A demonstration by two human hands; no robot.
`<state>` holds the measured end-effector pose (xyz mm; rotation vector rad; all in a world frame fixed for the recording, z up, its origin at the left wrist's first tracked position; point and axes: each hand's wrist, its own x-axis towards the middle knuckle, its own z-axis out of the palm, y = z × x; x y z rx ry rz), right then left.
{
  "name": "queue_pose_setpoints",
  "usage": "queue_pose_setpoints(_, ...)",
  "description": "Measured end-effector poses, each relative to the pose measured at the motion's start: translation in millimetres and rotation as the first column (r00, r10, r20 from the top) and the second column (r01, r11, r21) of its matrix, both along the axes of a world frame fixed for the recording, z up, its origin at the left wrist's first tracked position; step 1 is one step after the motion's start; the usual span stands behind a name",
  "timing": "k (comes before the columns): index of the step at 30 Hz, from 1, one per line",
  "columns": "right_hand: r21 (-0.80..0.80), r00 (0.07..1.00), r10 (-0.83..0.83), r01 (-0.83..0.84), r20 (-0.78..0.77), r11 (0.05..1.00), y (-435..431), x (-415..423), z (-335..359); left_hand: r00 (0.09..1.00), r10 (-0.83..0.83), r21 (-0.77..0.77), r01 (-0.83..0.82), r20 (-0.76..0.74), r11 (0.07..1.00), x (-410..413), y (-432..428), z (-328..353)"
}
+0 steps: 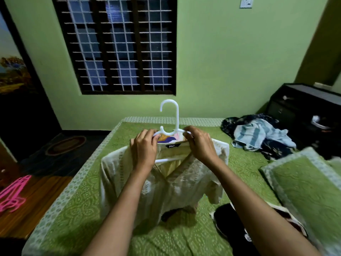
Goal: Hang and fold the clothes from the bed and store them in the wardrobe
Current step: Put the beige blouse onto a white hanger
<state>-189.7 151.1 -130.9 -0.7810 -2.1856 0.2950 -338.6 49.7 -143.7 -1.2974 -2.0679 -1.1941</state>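
A cream embroidered top [177, 183] hangs on a white plastic hanger [172, 115], held up over the green bedspread [77, 209]. My left hand [144, 150] grips the top's left shoulder at the hanger arm. My right hand [200, 145] pinches the collar and the hanger's right arm. The hook points up, towards the window. A black label sits at the neckline between my hands. A heap of dark and blue-striped clothes [258, 133] lies at the bed's far right. A black garment [234, 224] lies near my right forearm.
Green pillows [304, 191] lie at the right edge of the bed. Pink hangers [13, 194] lie on the wooden floor at the left. A dark cabinet [306, 108] stands at the far right. A barred window [118, 43] fills the wall ahead.
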Motion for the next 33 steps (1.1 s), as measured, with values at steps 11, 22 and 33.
queue_pose_setpoints(11, -0.063, 0.970, -0.241, 0.243, 0.040, 0.968, -91, 192, 0, 0.969, -0.246, -0.007, 0.246, 0.029, 0.969, 170, -51, -6)
queue_pose_setpoints(22, -0.084, 0.949, -0.290, 0.300, 0.121, 0.950, -124, 393, -22, 0.921, -0.358, -0.027, 0.366, 0.152, 0.930, 368, -79, -36)
queue_pose_setpoints(33, -0.161, 0.894, -0.445, 0.431, -0.061, 0.888, -136, 491, -52, 0.896, -0.265, -0.107, 0.321, 0.355, 0.941, 496, -95, -56)
